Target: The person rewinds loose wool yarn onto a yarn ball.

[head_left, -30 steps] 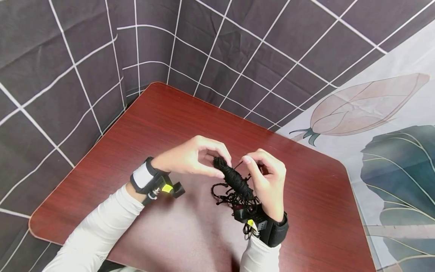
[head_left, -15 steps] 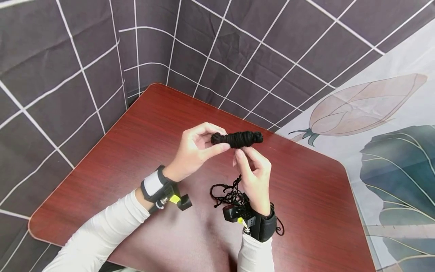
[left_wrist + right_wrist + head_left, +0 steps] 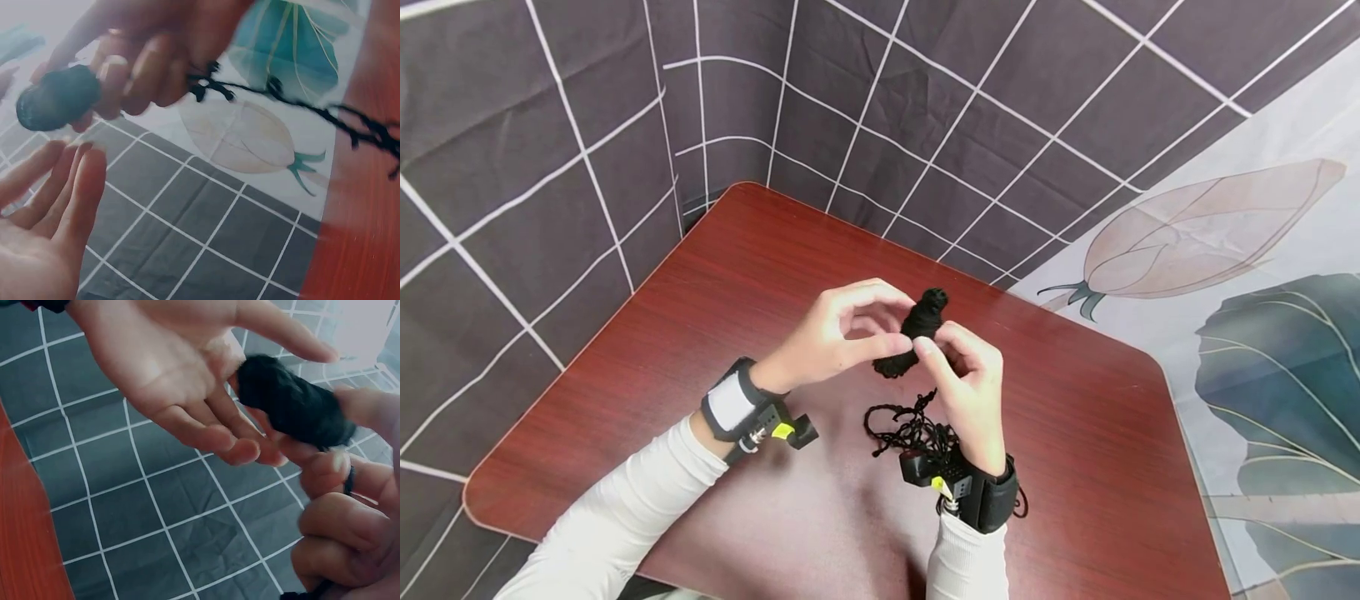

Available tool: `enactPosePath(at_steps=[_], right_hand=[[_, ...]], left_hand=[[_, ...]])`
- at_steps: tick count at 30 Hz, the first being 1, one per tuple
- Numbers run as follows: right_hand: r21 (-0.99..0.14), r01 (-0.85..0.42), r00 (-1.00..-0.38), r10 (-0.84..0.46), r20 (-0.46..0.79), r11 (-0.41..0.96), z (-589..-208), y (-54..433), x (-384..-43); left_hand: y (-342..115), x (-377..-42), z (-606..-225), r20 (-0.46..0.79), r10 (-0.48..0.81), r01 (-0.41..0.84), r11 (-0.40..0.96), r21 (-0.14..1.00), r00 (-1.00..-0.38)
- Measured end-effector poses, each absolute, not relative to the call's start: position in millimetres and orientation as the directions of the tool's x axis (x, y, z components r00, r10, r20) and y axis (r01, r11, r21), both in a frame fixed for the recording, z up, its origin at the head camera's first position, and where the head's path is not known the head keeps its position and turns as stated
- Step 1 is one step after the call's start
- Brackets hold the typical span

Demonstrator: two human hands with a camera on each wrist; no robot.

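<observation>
A wound bundle of black cord (image 3: 922,323) is held up over the table, steeply tilted in the head view. My right hand (image 3: 972,375) pinches it between thumb and index finger, the other fingers curled in, as the right wrist view shows with the bundle (image 3: 297,403) at the fingertips. My left hand (image 3: 850,333) is beside the bundle, thumb and fingers spread around its other side. In the left wrist view the left hand's fingers (image 3: 87,194) are fairly straight, just off the bundle (image 3: 57,99). A knotted length of cord (image 3: 300,109) trails from the right hand.
Loose knotted cord (image 3: 917,429) hangs or lies in a tangle beside the right wrist, partly hidden by the wrist camera (image 3: 925,471). The reddish-brown table (image 3: 760,275) stands against a dark grid-patterned cloth (image 3: 865,108) and a leaf-print cloth (image 3: 1157,333).
The bundle rose away from the loose cord, swung level, then turned to a steep tilt. The right hand moved from pulling a strand to pinching the bundle; the left hand's fingers have loosened.
</observation>
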State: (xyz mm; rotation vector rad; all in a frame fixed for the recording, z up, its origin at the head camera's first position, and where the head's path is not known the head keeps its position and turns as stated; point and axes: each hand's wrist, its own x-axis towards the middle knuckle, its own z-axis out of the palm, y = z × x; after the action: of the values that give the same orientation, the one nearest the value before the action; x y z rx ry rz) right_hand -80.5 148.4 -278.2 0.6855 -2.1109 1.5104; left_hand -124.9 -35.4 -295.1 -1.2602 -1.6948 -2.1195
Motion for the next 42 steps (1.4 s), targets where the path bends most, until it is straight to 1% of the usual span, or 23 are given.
enactPosePath(at_steps=[3,5,7,10,14,16,19,22,25,27,29,31,35,37,40,42], right_hand=[[-0.718,-0.636,-0.771,-0.201,0.604,0.283,-279.3,149.2,-81.6],[-0.724,-0.629,-0.777,-0.216,0.591,0.282,-280.3,149.5,-81.9],[-0.731,-0.624,-0.782,-0.223,0.582,0.276,-281.2,149.2,-82.4],[-0.731,-0.619,-0.785,-0.242,0.57,0.287,-282.5,148.2,-84.8],[-0.676,-0.631,-0.775,-0.271,0.571,0.381,-286.0,144.8,-88.7],[-0.631,-0.636,-0.77,-0.305,0.561,0.444,-289.0,141.3,-90.7],[-0.572,-0.645,-0.762,-0.367,0.534,0.506,-291.3,135.2,-91.6],[-0.544,-0.655,-0.754,-0.415,0.508,0.524,-290.8,132.2,-89.4],[-0.528,-0.673,-0.739,-0.452,0.499,0.518,-287.8,131.7,-85.3],[-0.517,-0.692,-0.722,-0.469,0.509,0.504,-284.9,131.9,-82.9],[-0.508,-0.705,-0.708,-0.455,0.54,0.495,-281.4,134.1,-80.6],[-0.497,-0.716,-0.693,-0.406,0.596,0.491,-277.5,138.2,-78.6],[-0.501,-0.724,-0.662,-0.277,0.696,0.474,-270.2,150.5,-74.9],[-0.506,-0.734,-0.65,-0.249,0.718,0.453,-267.2,156.1,-73.8],[-0.515,-0.75,-0.633,-0.223,0.742,0.416,-263.9,160.7,-72.4],[-0.513,-0.758,-0.617,-0.189,0.764,0.402,-262.9,161.6,-71.6]], left_hand=[[-36.8,-126.4,-294.3,0.663,0.397,0.558,-0.357,0.749,-0.635],[-37.1,-126.8,-293.7,0.659,0.399,0.538,-0.381,0.752,-0.638],[-37.6,-126.8,-293.5,0.645,0.394,0.508,-0.402,0.761,-0.655],[-39.4,-126.6,-292.5,0.6,0.36,0.44,-0.436,0.785,-0.714],[-41.6,-127.4,-291.7,0.552,0.254,0.395,-0.474,0.787,-0.794],[-41.8,-129.0,-292.2,0.55,0.18,0.416,-0.477,0.774,-0.816],[-41.0,-131.5,-293.1,0.564,0.068,0.483,-0.439,0.757,-0.823],[-40.0,-133.9,-294.8,0.598,-0.022,0.568,-0.347,0.747,-0.801],[-39.8,-134.5,-297.2,0.632,-0.061,0.629,-0.208,0.749,-0.772],[-39.5,-134.7,-299.0,0.65,-0.049,0.65,-0.136,0.748,-0.758],[-38.5,-134.9,-300.5,0.654,-0.009,0.651,-0.099,0.753,-0.757],[-37.0,-135.1,-301.0,0.634,0.058,0.623,-0.135,0.77,-0.771],[-35.1,-134.4,-300.4,0.561,0.212,0.504,-0.27,0.821,-0.8],[-34.7,-134.2,-300.3,0.534,0.254,0.454,-0.313,0.834,-0.806],[-35.5,-134.3,-299.9,0.521,0.278,0.429,-0.33,0.841,-0.807],[-36.5,-134.7,-300.1,0.511,0.324,0.409,-0.335,0.849,-0.796]])
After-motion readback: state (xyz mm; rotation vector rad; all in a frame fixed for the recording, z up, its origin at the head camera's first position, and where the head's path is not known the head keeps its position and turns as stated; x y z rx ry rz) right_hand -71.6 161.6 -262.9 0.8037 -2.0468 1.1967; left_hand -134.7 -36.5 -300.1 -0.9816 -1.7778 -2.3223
